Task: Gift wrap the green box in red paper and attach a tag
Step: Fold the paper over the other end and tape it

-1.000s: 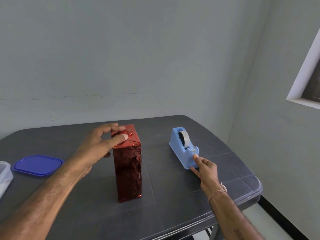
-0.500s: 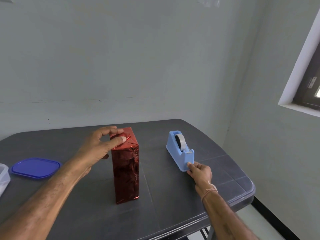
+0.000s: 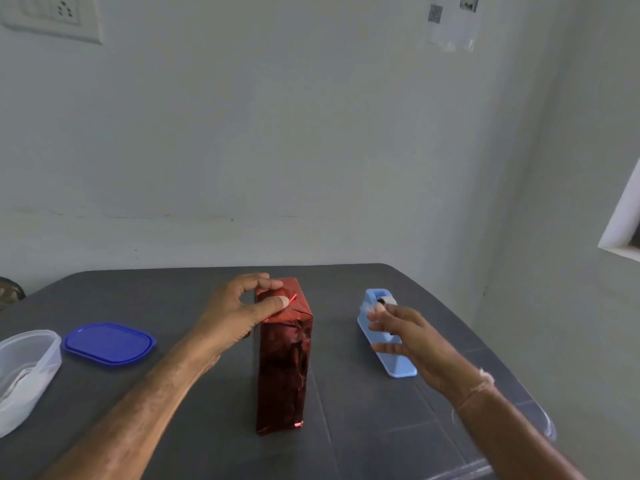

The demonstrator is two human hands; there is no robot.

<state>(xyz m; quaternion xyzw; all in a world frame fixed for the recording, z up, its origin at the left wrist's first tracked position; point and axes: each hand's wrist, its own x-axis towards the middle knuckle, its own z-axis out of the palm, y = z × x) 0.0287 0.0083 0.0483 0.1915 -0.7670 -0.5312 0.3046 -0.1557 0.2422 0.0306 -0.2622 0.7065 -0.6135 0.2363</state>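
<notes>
The box [image 3: 284, 368], fully covered in shiny red paper, stands upright in the middle of the dark table [image 3: 363, 438]. My left hand [image 3: 232, 317] holds its top end: the thumb presses the folded flaps down and the fingers curl over the far edge. My right hand [image 3: 412, 337] hovers blurred over the blue tape dispenser [image 3: 398, 367], fingers spread, with one fingertip close to the tape roll [image 3: 386, 300]. No tag is in view.
A blue lid [image 3: 109, 342] lies flat at the left, and a clear plastic container [image 3: 27, 362] sits beside it at the table's left edge. The table's right edge runs close behind the dispenser, and a wall stands behind the table.
My right hand rose from the near end of the dispenser and now sits over its body, fingers spread near the roll. My left hand stayed on the box top.
</notes>
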